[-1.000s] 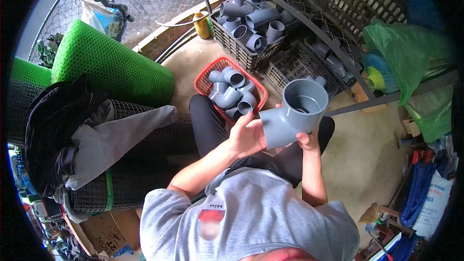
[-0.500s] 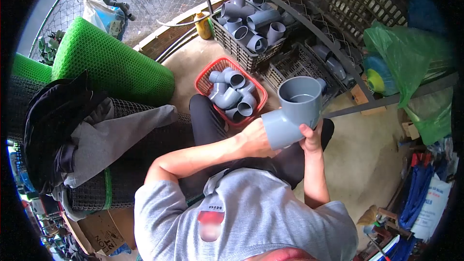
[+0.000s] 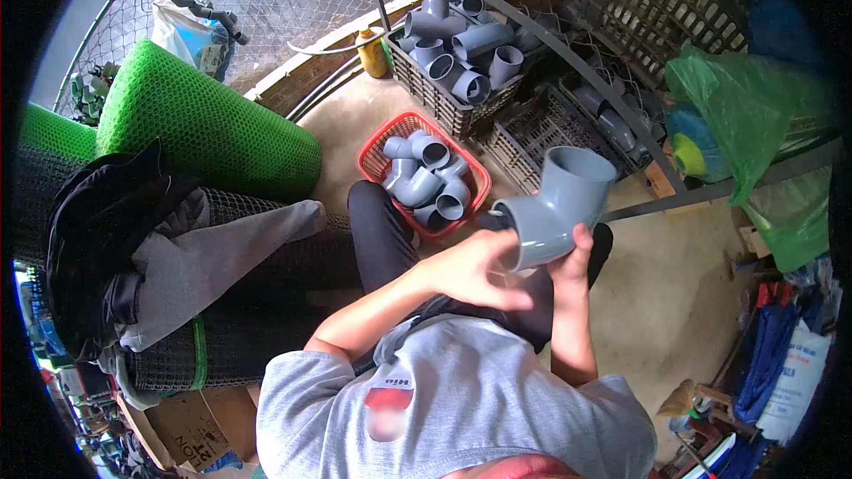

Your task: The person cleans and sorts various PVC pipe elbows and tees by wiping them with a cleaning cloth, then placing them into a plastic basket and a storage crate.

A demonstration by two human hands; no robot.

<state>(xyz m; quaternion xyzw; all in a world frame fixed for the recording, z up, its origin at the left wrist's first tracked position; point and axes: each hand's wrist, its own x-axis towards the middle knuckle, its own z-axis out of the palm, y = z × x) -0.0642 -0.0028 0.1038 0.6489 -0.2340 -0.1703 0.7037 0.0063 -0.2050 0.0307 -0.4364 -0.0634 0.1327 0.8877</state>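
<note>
A large grey pipe fitting (image 3: pixel 555 220) is held up in front of the body, above the knees and to the right of the red basket (image 3: pixel 366 161). It is grasped by the right hand (image 3: pixel 570 268), whose thumb is laid against the side of the fitting while the other fingers are mostly hidden beneath and behind it. The fitting is tilted, with one mouth turned upward and another turned toward the left hand (image 3: pixel 475 268). That hand is held loosely open beside the lower mouth, with the thumb spread well apart from the fingers; nothing is seen gripped by it. Whether the rim is touched by its fingertips cannot be told, as the hand is slightly blurred.

The red basket is set on the floor just beyond the left knee (image 3: pixel 380 223), and several smaller grey elbows (image 3: pixel 415 188) are piled in it. Behind it, a black crate (image 3: pixel 426 98) is heaped with grey pipe pieces (image 3: pixel 484 38), some lying on their sides. Beside that crate, a second black crate (image 3: pixel 515 149) is partly hidden by the held fitting. A yellow bottle (image 3: pixel 374 57) is stood near the heaped crate.
</note>
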